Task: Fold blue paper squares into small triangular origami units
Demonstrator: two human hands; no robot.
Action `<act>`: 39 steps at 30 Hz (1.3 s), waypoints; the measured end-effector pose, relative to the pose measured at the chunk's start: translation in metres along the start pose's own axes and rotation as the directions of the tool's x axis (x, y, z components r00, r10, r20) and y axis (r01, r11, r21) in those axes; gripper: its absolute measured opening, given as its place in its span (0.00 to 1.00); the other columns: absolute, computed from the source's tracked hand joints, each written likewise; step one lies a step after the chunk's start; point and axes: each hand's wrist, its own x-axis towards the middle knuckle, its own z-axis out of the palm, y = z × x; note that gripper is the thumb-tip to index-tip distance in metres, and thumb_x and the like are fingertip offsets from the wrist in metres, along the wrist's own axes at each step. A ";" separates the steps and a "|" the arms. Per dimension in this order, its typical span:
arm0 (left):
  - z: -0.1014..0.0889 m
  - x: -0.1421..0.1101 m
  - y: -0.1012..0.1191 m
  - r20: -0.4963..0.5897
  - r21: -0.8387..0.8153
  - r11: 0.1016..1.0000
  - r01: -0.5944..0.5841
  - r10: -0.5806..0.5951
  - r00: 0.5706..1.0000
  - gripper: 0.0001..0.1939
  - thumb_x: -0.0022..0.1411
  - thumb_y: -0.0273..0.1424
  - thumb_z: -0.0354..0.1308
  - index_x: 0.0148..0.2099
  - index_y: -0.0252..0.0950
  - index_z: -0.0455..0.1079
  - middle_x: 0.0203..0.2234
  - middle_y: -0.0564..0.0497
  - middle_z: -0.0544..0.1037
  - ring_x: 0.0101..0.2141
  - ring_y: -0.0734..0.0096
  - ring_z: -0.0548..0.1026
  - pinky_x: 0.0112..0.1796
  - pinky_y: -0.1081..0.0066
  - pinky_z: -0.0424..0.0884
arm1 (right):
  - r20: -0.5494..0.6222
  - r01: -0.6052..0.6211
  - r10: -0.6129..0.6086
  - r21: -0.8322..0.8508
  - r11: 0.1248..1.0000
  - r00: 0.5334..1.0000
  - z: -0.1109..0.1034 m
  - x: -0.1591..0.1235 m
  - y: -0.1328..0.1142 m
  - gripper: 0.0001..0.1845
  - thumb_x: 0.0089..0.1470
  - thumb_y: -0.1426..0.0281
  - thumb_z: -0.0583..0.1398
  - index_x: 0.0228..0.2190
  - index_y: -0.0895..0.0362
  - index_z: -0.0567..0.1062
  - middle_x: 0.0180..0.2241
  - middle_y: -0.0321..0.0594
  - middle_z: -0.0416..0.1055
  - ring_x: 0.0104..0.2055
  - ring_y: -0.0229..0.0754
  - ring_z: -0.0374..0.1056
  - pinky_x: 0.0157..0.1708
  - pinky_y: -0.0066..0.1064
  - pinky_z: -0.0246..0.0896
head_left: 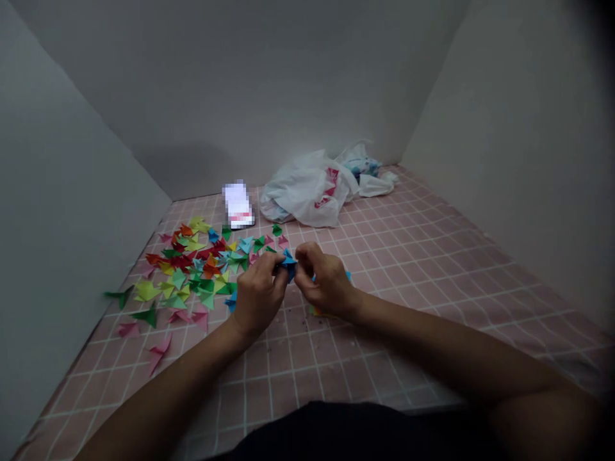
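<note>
Both hands meet over the pink checked cloth [384, 269], pinching a small blue folded paper piece [289, 262] between them. My left hand [257, 294] is closed on its left side with fingers curled. My right hand [324, 282] is closed on its right side. A bit of blue and yellow paper [317, 311] shows under the right hand. To the left lies a scatter of several folded paper triangles [196, 266] in red, green, yellow, blue and pink.
A white plastic bag [310, 189] with red print lies at the back, a smaller bag [369, 169] behind it. A phone [237, 205] lies near the back wall. Grey walls close in on the left, back and right.
</note>
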 end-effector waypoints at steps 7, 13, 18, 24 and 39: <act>0.002 -0.003 0.004 -0.051 0.126 0.973 -0.192 0.199 0.979 0.04 0.71 0.25 0.52 0.42 0.37 0.65 0.29 0.51 0.79 0.28 0.69 0.79 0.29 0.73 0.70 | -0.022 -0.077 0.078 0.011 0.997 0.997 0.002 -0.004 -0.007 0.17 0.52 0.80 0.54 0.42 0.52 0.60 0.31 0.35 0.68 0.26 0.37 0.67 0.27 0.27 0.62; 0.001 -0.003 0.004 -0.063 0.169 0.956 -0.239 0.252 0.966 0.04 0.72 0.25 0.53 0.41 0.38 0.64 0.31 0.50 0.80 0.30 0.70 0.80 0.29 0.74 0.71 | -0.070 -0.081 0.083 0.038 0.996 0.994 0.005 -0.006 -0.005 0.16 0.53 0.80 0.54 0.42 0.52 0.62 0.31 0.35 0.70 0.28 0.38 0.69 0.29 0.27 0.64; 0.000 -0.004 0.002 -0.079 0.202 0.939 -0.278 0.298 0.951 0.04 0.70 0.25 0.56 0.41 0.38 0.64 0.33 0.49 0.82 0.29 0.70 0.81 0.27 0.74 0.69 | -0.148 -0.032 0.033 0.007 0.999 0.988 0.002 -0.005 -0.006 0.12 0.56 0.79 0.56 0.38 0.52 0.63 0.28 0.32 0.68 0.26 0.36 0.68 0.28 0.27 0.63; 0.001 -0.007 -0.001 -0.080 0.166 0.929 -0.330 0.346 0.935 0.04 0.69 0.25 0.57 0.42 0.38 0.66 0.34 0.48 0.83 0.31 0.70 0.81 0.28 0.74 0.71 | -0.125 0.007 -0.004 0.027 1.000 0.992 0.001 -0.005 -0.005 0.17 0.55 0.81 0.54 0.44 0.51 0.64 0.33 0.36 0.73 0.31 0.40 0.73 0.31 0.29 0.68; -0.012 0.016 0.015 0.497 -0.637 0.305 0.708 -0.540 0.679 0.15 0.60 0.43 0.66 0.35 0.34 0.76 0.26 0.52 0.76 0.26 0.72 0.75 0.29 0.72 0.77 | -0.035 0.084 -0.082 0.074 0.994 0.996 0.001 -0.003 0.011 0.18 0.61 0.80 0.53 0.50 0.50 0.67 0.38 0.40 0.78 0.39 0.43 0.77 0.41 0.35 0.73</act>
